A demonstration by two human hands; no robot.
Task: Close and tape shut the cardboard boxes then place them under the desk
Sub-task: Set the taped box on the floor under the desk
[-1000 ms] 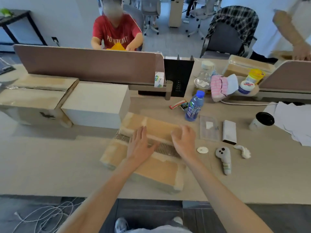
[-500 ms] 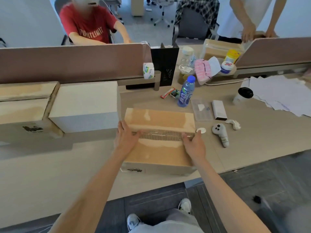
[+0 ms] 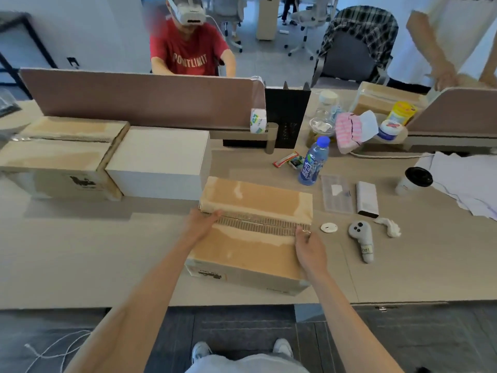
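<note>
The cardboard box (image 3: 252,251), lying at the near edge of the table (image 3: 80,251), is being gripped at both ends of its centre seam by the left hand (image 3: 200,223) and right hand (image 3: 309,246), fingers curled over its sides (it is being judged stiff and fairly light, best carried from underneath), while a white box (image 3: 158,160), water bottle (image 3: 313,162) and controller (image 3: 361,238) are crowding it closely.

The red T-shirt (image 3: 189,53) of the person across the bench (image 3: 80,251) carries white capitals ending in "ONTLIMIT"; the first letter is unclear. The blue bottle (image 3: 313,162) bears white Chinese characters down its label, too blurred to make out. Dark print on the front wall of the cardboard box (image 3: 242,251) and a small mark on the grey controller (image 3: 361,238) cannot be read.
</note>
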